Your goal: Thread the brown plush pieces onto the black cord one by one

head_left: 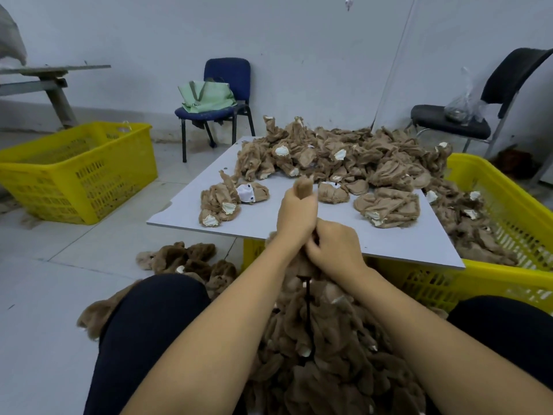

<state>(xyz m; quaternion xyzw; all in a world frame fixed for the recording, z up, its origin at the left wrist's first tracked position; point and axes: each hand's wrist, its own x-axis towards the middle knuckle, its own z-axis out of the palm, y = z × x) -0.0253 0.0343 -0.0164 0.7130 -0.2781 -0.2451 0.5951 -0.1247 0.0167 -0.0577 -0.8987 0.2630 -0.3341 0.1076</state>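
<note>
With the left hand [296, 212] closed around one brown plush piece [303, 187] and the right hand [332, 244] pinched shut at the top of the black cord [308, 310], threading appears under way; next, the piece likely needs sliding down onto the strung bundle [323, 354] on the lap.

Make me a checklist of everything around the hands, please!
Surface: white board resting on a yellow crate.
Job's things: loose plush pieces heaped on the board; threaded plush bundle between the knees; black cord running down it.
Clutter: more plush on the floor.
Grips: left hand closed on a plush piece; right hand pinching at the bundle's top.
Cables: nothing seen besides the cord.
Surroundings: yellow basket, blue chair with green bag, black chair.
</note>
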